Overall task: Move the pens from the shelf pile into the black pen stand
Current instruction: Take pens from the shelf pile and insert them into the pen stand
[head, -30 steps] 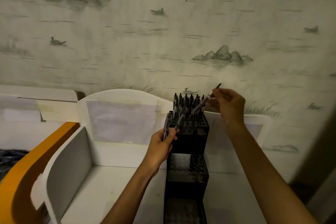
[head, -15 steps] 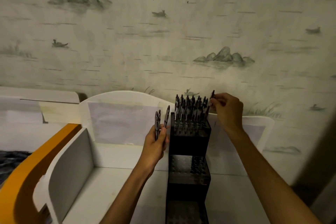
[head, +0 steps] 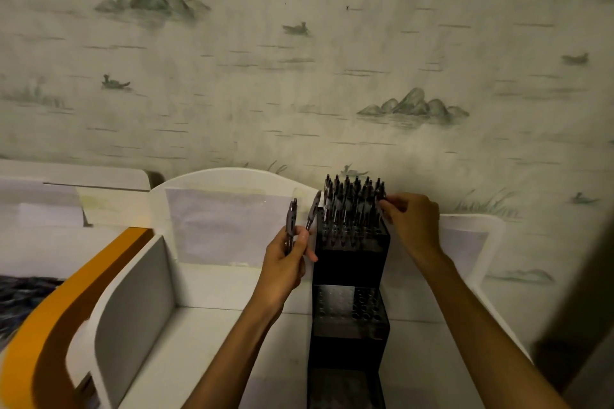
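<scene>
**Pens fill the stand's top tier as both hands work beside it**

Pens, dark and slim, stand upright and crowded in the top tier of the black stepped plastic pen stand, which sits on the white shelf against the wall. The stand's middle tier shows rows of open holes.

The right hand reaches in from the right with its forearm sloping up to the stand's upper right corner, and its fingertips pinch the top of 1 pen at the right edge of the cluster. The left hand is raised just left of the stand, with its fingers curled round a few spare dark pens whose ends stick up above the fist; 1 of them leans toward the stand's top left corner.

Compared with 0.5 s ago, the right hand has sunk lower, and the pen it pinches now sits level with its neighbours instead of poking above them. The left hand keeps its bundle in about the same spot.
</scene>
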A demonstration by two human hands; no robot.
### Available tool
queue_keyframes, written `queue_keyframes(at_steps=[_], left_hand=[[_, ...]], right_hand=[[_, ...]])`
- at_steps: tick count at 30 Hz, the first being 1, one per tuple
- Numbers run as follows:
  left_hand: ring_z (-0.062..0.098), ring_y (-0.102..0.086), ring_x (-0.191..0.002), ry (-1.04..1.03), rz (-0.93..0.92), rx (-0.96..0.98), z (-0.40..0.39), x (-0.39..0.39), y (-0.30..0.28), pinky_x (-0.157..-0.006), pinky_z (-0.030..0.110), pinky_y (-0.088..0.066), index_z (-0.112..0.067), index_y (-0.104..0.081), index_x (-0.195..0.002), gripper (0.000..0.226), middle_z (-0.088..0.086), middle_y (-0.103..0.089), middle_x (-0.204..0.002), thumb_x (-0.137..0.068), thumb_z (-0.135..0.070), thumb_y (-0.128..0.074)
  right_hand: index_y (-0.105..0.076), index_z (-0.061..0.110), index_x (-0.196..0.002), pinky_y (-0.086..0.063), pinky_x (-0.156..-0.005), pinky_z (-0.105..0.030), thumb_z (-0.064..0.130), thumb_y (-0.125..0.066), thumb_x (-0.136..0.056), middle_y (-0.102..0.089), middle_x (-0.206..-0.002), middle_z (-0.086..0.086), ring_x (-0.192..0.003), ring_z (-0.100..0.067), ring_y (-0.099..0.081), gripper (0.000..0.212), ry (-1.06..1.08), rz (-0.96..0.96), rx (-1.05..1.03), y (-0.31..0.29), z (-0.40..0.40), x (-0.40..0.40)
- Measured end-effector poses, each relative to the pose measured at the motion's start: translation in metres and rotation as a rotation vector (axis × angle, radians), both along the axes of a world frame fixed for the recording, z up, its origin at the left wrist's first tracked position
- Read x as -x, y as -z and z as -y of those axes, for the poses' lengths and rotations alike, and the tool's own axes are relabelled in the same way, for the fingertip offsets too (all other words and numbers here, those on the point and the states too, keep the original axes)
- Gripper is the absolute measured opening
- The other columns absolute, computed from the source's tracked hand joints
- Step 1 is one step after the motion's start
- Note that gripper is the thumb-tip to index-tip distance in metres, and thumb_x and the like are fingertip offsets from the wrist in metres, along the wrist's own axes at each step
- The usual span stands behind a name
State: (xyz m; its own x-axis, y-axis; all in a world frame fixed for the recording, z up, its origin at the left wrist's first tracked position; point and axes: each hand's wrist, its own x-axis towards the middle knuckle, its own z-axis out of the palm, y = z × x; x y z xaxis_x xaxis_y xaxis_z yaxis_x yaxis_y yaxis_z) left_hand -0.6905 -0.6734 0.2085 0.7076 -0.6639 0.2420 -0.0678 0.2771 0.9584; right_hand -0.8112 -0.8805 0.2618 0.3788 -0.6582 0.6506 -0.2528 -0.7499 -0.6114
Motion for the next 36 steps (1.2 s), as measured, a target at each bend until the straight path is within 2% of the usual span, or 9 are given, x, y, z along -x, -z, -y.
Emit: queue_keyframes(at_steps=[4, 9, 12, 15, 18, 22, 28, 33, 36], left_hand=[[0.007, -0.035, -0.043, -0.012, -0.017, -0.021, -0.003, -0.003, 0.004, -0.039, 0.018, -0.028, -0.015, -0.063, -0.115, 0.024, 0.008, -0.064, -0.074, -0.103, -0.030, -0.049], [0.006, -0.034, -0.042, -0.014, -0.022, -0.013, -0.004, -0.005, 0.002, -0.039, 0.018, -0.028, -0.011, -0.065, -0.107, 0.020, 0.008, -0.059, -0.072, -0.100, -0.027, -0.055], [0.007, -0.034, -0.043, -0.014, -0.030, -0.005, -0.003, -0.005, -0.001, -0.039, 0.018, -0.028, -0.012, -0.067, -0.106, 0.018, 0.007, -0.058, -0.071, -0.099, -0.026, -0.058], [0.008, -0.032, -0.043, 0.002, -0.041, 0.018, -0.003, -0.003, -0.004, -0.038, 0.019, -0.026, -0.011, -0.068, -0.106, 0.018, 0.006, -0.057, -0.070, -0.099, -0.025, -0.059], [0.008, -0.033, -0.043, 0.010, -0.019, 0.010, -0.004, -0.003, -0.005, -0.039, 0.019, -0.027, -0.010, -0.069, -0.103, 0.020, 0.005, -0.059, -0.068, -0.098, -0.026, -0.060], [0.011, -0.035, -0.044, -0.016, -0.004, -0.018, -0.004, -0.007, -0.004, -0.040, 0.021, -0.029, -0.013, -0.070, -0.100, 0.018, 0.008, -0.064, -0.071, -0.096, -0.029, -0.062], [0.009, -0.042, -0.047, -0.066, 0.060, -0.053, -0.002, -0.012, -0.002, -0.045, 0.019, -0.038, -0.022, -0.070, -0.098, 0.010, 0.011, -0.061, -0.070, -0.094, -0.029, -0.065], [0.004, -0.046, -0.047, -0.058, 0.096, -0.056, -0.004, -0.013, -0.004, -0.044, 0.016, -0.039, -0.018, -0.070, -0.102, 0.012, 0.006, -0.063, -0.073, -0.092, -0.025, -0.068], [-0.001, -0.055, -0.045, -0.022, 0.064, -0.038, -0.006, -0.008, -0.010, -0.049, 0.034, -0.047, -0.014, -0.068, -0.111, 0.019, 0.006, -0.071, -0.084, -0.092, -0.019, -0.068]], right_hand=[[-0.078, 0.012, -0.088, -0.060, -0.074, -0.039, 0.024, -0.076, -0.083, -0.074, -0.076, -0.001, -0.068, -0.013, -0.069, 0.014, 0.005, 0.011, -0.050, 0.000, -0.001, 0.003], [-0.076, 0.014, -0.085, -0.058, -0.068, -0.027, 0.029, -0.075, -0.085, -0.073, -0.075, 0.003, -0.066, -0.007, -0.066, 0.015, 0.066, 0.050, -0.008, -0.003, -0.016, 0.008], [-0.074, 0.013, -0.088, -0.058, -0.064, -0.020, 0.024, -0.073, -0.086, -0.073, -0.076, 0.003, -0.062, -0.007, -0.068, 0.011, -0.115, 0.084, -0.129, -0.013, -0.037, 0.001], [-0.071, 0.013, -0.098, -0.059, -0.067, -0.023, 0.023, -0.074, -0.085, -0.074, -0.084, 0.001, -0.068, -0.009, -0.070, 0.016, -0.294, 0.044, -0.235, -0.020, -0.056, -0.010], [-0.067, 0.017, -0.114, -0.056, -0.080, -0.024, 0.023, -0.077, -0.083, -0.070, -0.104, 0.003, -0.091, -0.009, -0.066, 0.033, -0.340, -0.024, -0.106, -0.018, -0.062, -0.021], [-0.070, 0.019, -0.115, -0.037, -0.104, -0.032, 0.015, -0.078, -0.080, -0.066, -0.121, 0.003, -0.118, -0.017, -0.052, 0.035, -0.330, -0.208, 0.318, -0.012, -0.061, -0.031], [-0.074, 0.017, -0.109, -0.044, -0.093, -0.038, 0.018, -0.079, -0.078, -0.072, -0.109, 0.006, -0.111, -0.021, -0.051, 0.032, -0.294, -0.314, 0.545, -0.005, -0.068, -0.040], [-0.075, 0.019, -0.105, -0.039, -0.082, -0.025, 0.027, -0.071, -0.085, -0.071, -0.105, 0.007, -0.097, -0.017, -0.046, 0.023, -0.363, -0.370, 0.590, -0.006, -0.071, -0.041], [-0.076, 0.017, -0.102, -0.029, -0.074, -0.017, 0.025, -0.070, -0.086, -0.070, -0.098, 0.004, -0.093, -0.015, -0.045, 0.019, -0.344, -0.410, 0.600, -0.009, -0.065, -0.040]])
